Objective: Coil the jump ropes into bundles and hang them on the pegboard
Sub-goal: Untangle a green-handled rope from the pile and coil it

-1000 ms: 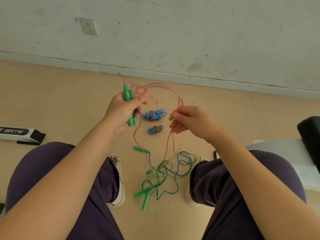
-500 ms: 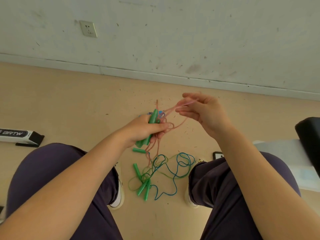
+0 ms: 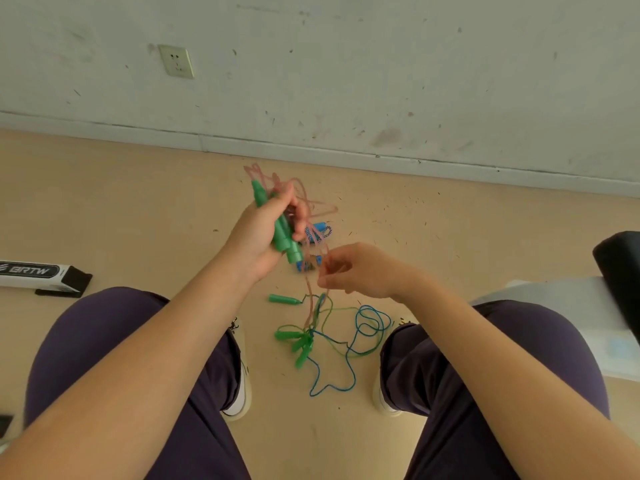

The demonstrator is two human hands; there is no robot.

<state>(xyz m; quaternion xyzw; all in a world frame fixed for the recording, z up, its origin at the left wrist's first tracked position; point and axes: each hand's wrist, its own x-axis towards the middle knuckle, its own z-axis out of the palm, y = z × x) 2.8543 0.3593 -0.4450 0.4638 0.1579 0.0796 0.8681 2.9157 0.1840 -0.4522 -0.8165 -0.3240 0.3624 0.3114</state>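
The left hand (image 3: 263, 233) is clamped around the two green handles (image 3: 281, 233) of the pink jump rope (image 3: 311, 209), holding them side by side and tilted, so that they serve as the core around which the cord can be wound; several pink loops already bunch above and beside its fingers. The right hand (image 3: 349, 271), lower and just to the right, pinches the hanging strands of that same pink cord between thumb and fingertips, apparently to keep them taut and feed the next turn toward the handles. From there the slack drops to the floor (image 3: 121, 209), where it meets the loose tangle of green and blue jump ropes (image 3: 346, 330) lying between the person's feet, their green handles (image 3: 298, 344) clustered at the tangle's left side and one more handle (image 3: 282, 299) lying apart. Nearer the wall edge of the floor, partly hidden behind the hands, lie a blue-and-white bundle (image 3: 320, 232) and a smaller blue bundle (image 3: 308, 265), which look already coiled. No pegboard is in view, so hanging seems some way off; the pink rope is judged mid-coil, with the floor ropes yet to do.
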